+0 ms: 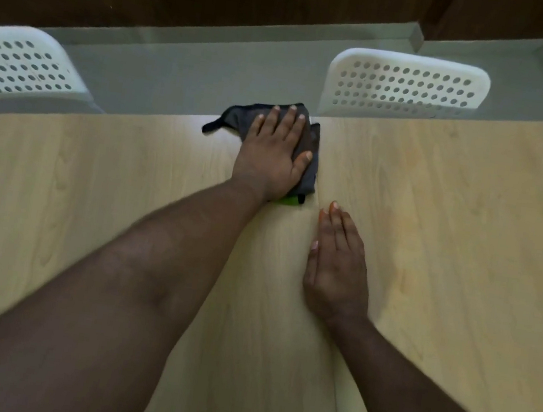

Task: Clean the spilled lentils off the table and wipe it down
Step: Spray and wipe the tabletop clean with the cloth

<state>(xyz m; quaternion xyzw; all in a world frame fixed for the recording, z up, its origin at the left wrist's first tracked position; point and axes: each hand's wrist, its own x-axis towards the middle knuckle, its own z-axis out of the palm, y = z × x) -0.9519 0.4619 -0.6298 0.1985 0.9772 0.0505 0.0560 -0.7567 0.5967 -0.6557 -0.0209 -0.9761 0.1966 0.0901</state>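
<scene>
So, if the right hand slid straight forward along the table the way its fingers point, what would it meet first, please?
Probably the dark grey cloth under the left hand: the right hand lies flat on the table, fingers aimed slightly left at the cloth's near corner, with only bare wood between.

Cloth (pixel 308 148) on table (pixel 452 212), chairs (pixel 406 85) behind.

The left hand (pixel 275 151) lies flat, fingers straight, pressing a dark grey cloth (pixel 310 162) onto the light wood desk (pixel 452 212) at its far edge. A green patch (pixel 289 201) shows under the cloth's near end. The right hand (pixel 336 266) rests flat on the desk, just beside the cloth. Two white perforated chairs (pixel 406 85) stand beyond the desk.
</scene>
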